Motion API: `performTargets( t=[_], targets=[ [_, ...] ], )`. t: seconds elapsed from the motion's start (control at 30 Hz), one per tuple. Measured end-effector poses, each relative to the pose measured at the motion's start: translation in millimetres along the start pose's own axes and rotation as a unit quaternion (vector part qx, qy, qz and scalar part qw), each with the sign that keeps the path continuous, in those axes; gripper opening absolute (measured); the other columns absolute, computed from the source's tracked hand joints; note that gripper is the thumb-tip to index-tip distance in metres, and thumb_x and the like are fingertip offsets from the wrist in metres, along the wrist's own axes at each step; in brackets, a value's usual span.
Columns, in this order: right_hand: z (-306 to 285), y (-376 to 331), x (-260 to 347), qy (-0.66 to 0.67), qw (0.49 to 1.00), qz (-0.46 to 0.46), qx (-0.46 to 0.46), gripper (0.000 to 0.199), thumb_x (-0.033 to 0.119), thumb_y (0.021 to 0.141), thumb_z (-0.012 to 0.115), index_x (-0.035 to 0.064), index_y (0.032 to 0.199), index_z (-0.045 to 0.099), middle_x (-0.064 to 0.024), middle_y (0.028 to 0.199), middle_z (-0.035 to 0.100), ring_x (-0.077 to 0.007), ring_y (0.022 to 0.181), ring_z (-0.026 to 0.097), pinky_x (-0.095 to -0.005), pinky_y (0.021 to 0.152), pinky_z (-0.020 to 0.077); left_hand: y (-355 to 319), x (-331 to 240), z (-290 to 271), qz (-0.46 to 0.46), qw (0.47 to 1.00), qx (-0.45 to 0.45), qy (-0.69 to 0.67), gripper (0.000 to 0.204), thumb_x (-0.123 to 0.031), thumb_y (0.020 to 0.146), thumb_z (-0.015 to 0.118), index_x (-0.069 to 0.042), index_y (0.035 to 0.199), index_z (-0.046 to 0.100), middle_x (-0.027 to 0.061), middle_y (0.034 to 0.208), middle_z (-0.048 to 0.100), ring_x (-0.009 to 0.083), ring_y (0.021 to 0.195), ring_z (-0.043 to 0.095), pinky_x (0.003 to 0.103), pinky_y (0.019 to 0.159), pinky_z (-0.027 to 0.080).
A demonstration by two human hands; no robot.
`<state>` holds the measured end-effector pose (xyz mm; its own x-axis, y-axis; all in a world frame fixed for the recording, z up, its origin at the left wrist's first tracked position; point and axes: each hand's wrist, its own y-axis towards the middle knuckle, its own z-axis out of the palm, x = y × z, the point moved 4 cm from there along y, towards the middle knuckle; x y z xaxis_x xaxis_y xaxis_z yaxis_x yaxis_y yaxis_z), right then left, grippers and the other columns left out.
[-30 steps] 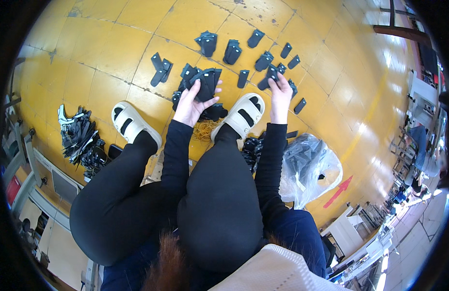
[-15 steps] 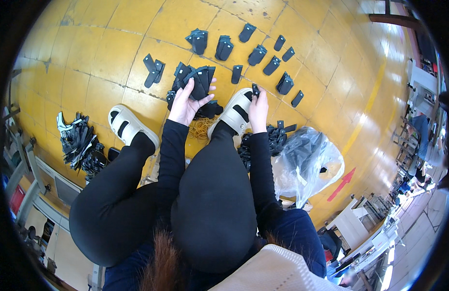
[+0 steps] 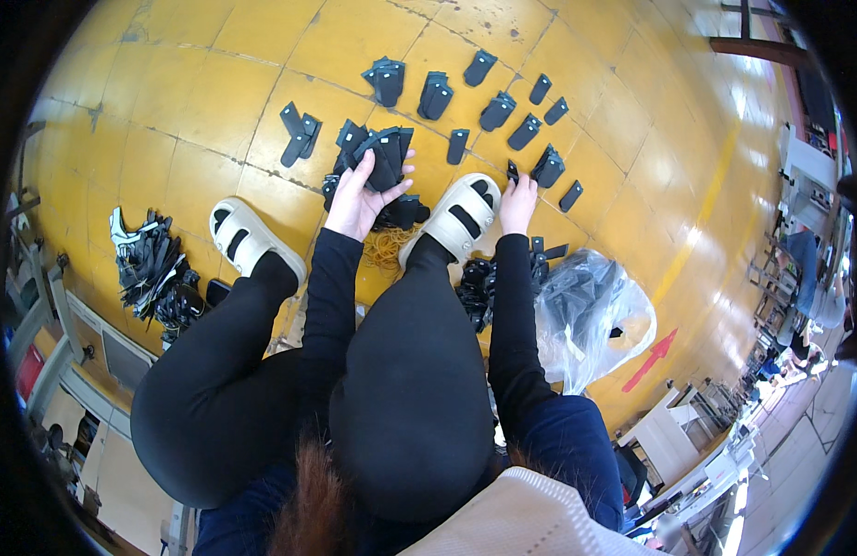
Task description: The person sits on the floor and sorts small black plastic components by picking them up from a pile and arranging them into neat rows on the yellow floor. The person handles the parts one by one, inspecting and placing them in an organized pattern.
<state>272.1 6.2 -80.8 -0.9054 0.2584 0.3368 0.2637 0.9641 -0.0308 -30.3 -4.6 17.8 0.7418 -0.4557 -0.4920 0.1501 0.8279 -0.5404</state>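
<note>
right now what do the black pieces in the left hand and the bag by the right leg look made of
Black pieces in the left hand: flat, matte, thin and stiff-looking, possibly leather or synthetic sheet; cannot tell which. Bag: thin clear plastic film, glossy and crinkled, with dark contents showing through.

Left hand (image 3: 359,199) under stack of flat pieces (image 3: 384,157), ahead of left knee. Right hand (image 3: 518,199) right of sandal (image 3: 456,218), touching small piece (image 3: 513,171) on floor (image 3: 215,83). More pieces in row (image 3: 489,102) beyond both hands. Plastic bag (image 3: 591,315) right of right forearm. Bundle (image 3: 151,269) far left, beside other sandal (image 3: 248,239). Rubber bands (image 3: 384,246) between feet.
</note>
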Motion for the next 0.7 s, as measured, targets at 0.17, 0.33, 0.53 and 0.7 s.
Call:
performTargets(
  t=[0.17, 0.33, 0.53, 0.7],
  targets=[
    [-4.9, -9.1, 9.3, 0.085, 0.996, 0.011, -0.006, 0.018, 0.008, 0.084, 0.056, -0.0032, 0.098, 0.058, -0.018, 0.091, 0.056, -0.0369, 0.086, 0.055, -0.0445, 0.075, 0.0432, -2.3, -0.6, -4.9, 0.003, 1.0, -0.011, 0.01, 0.049, -0.039, 0.098, 0.036, -0.002, 0.128, 0.043, 0.0153, 0.12, 0.056, 0.021, 0.103, 0.059, 0.034, 0.085, 0.052],
    [4.5, 17.7, 68.7, 0.33, 0.941, 0.074, 0.017, 0.029, 0.004, 0.082, 0.06, -0.0019, 0.11, 0.057, -0.0129, 0.083, 0.063, -0.0201, 0.075, 0.06, -0.0319, 0.069, 0.0473, -3.4, -2.7, -5.4, 0.0, 0.994, 0.019, -0.105, 0.054, -0.043, 0.099, 0.031, -0.002, 0.132, 0.039, 0.016, 0.125, 0.052, 0.0215, 0.097, 0.059, 0.032, 0.078, 0.053],
    [50.0, 72.0, 143.1, 0.389, 0.916, -0.004, 0.095, 0.034, 0.004, 0.078, 0.065, 0.0007, 0.111, 0.058, -0.0127, 0.081, 0.065, -0.0166, 0.073, 0.061, -0.0286, 0.068, 0.0485, 0.8, -6.5, 2.7, 0.037, 0.994, 0.013, -0.104, 0.055, -0.047, 0.097, 0.033, -0.014, 0.141, 0.031, 0.0139, 0.127, 0.05, 0.02, 0.088, 0.057, 0.025, 0.068, 0.049],
    [64.7, 78.1, 162.3, 0.241, 0.967, -0.052, 0.061, 0.04, 0.007, 0.071, 0.071, -0.004, 0.108, 0.059, -0.017, 0.089, 0.061, -0.0283, 0.077, 0.061, -0.0355, 0.073, 0.0497, 0.3, -9.4, 0.4, 0.051, 0.996, 0.001, -0.074, 0.055, -0.043, 0.095, 0.043, -0.01, 0.138, 0.035, 0.0115, 0.122, 0.055, 0.0174, 0.085, 0.062, 0.027, 0.067, 0.052]
  ],
)
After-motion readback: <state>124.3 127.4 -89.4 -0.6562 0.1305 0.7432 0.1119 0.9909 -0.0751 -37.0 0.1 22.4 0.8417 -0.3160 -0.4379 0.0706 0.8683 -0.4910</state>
